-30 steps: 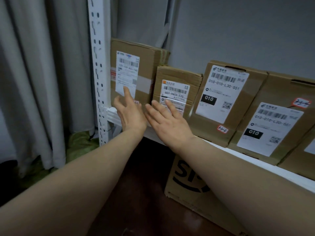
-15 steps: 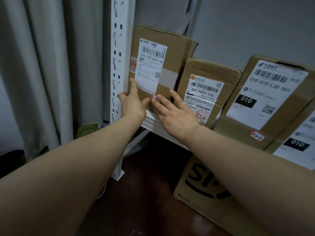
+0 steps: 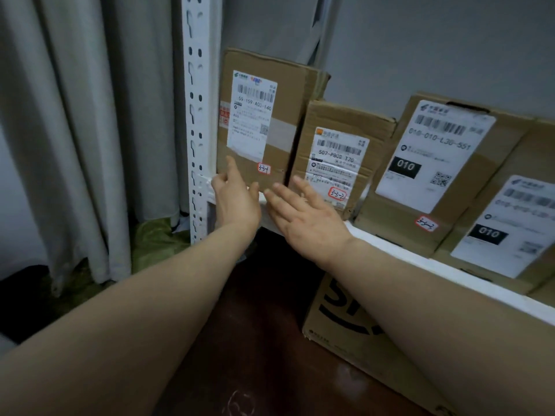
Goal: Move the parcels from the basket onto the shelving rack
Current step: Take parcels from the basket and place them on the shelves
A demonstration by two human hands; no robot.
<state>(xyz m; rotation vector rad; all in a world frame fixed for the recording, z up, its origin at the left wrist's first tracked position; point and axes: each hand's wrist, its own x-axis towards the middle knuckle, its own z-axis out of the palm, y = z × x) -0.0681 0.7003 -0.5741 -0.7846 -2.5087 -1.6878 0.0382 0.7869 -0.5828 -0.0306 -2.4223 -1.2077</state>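
A tall cardboard parcel (image 3: 288, 94) with a white label stands upright at the left end of the white rack shelf (image 3: 390, 250), against the rack's perforated post (image 3: 196, 115). My left hand (image 3: 235, 198) has straight fingers touching the parcel's lower front face. My right hand (image 3: 303, 214) is flat with spread fingers at the parcel's bottom right corner, next to a smaller parcel (image 3: 345, 127) marked 3-3-2. Two larger labelled parcels (image 3: 468, 190) lean further right. The basket is out of view.
A grey curtain (image 3: 75, 130) hangs left of the post, with green fabric (image 3: 156, 238) on the floor below it. A big printed carton (image 3: 354, 328) sits on the dark floor under the shelf. A grey wall stands behind the rack.
The view has shifted closer and to the left. Both hands have slid down the tall parcel's front, uncovering the small red-edged sticker; the parcel stands a bit more upright against the post.
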